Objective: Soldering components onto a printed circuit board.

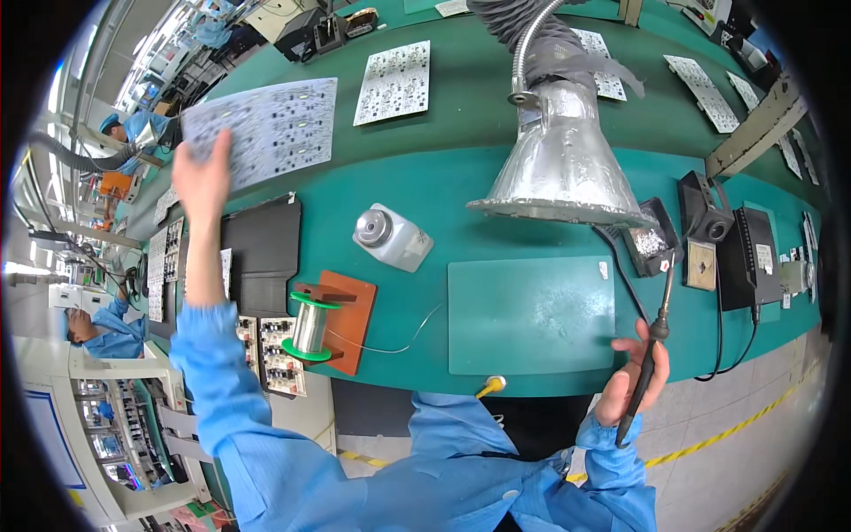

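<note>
My left hand is stretched out to the far left, gripping a large white circuit board at its left edge with the thumb on top. The board is blurred, and the fingers beyond the thumb are partly hidden. At the lower right, my right hand holds a soldering iron by its dark handle. The iron's tip points up, close to a small black tray of metallic shavings. In front of me lies a pale green mat, left of the iron.
A metal fume hood hangs over the mat. A solder spool sits on a brown stand, below a white bottle. Other boards lie on the dark green strip. A black soldering station is at right; populated boards are lower left.
</note>
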A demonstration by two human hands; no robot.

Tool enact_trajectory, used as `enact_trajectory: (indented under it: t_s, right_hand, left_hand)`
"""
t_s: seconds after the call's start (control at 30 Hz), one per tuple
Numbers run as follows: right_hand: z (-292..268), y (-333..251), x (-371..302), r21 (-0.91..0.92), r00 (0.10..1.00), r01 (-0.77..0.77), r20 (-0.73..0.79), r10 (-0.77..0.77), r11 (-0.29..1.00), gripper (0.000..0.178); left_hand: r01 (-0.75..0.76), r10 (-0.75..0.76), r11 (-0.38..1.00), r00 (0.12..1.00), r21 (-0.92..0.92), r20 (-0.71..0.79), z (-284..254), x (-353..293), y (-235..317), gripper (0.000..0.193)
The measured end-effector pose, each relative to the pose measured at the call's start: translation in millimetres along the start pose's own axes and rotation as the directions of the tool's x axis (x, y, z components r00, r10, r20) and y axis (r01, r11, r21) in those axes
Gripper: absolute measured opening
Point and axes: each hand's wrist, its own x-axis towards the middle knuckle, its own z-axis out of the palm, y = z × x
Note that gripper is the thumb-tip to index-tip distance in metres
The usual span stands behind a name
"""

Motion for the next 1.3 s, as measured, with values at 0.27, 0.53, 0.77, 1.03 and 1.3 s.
enact_trajectory:
  t_s: [0.27,0.53,0.77,1.03,1.3]
  right_hand:
    - [0,2,-1,-0.037,1.000,0.014,0.010,-0.013,0.999,0.063]
    - [0,-2,1,-0.053,0.998,-0.020,0.051,0.022,0.998,0.062]
    - [-1,-2,-3,-0.075,0.999,-0.037,0.035,0.039,0.996,0.064]
    - [-1,1,-2,-0.012,0.999,-0.023,0.047,0.024,1.000,0.062]
    - [1,-4,1,0.002,0.998,-0.002,0.055,0.002,1.000,0.060]
  left_hand:
    - [-0.343,0.266,0.801,0.938,0.491,0.220,149,23,-25,0.078]
    - [0.121,-0.263,0.962,0.651,0.246,0.712,230,-26,71,0.121]
    - [0.177,-0.434,0.888,0.626,0.424,0.648,231,-20,107,0.129]
    - [0.165,-0.420,0.899,0.580,0.405,0.697,224,-17,111,0.118]
    - [0.224,-0.400,0.915,0.622,0.336,0.673,209,-18,108,0.121]
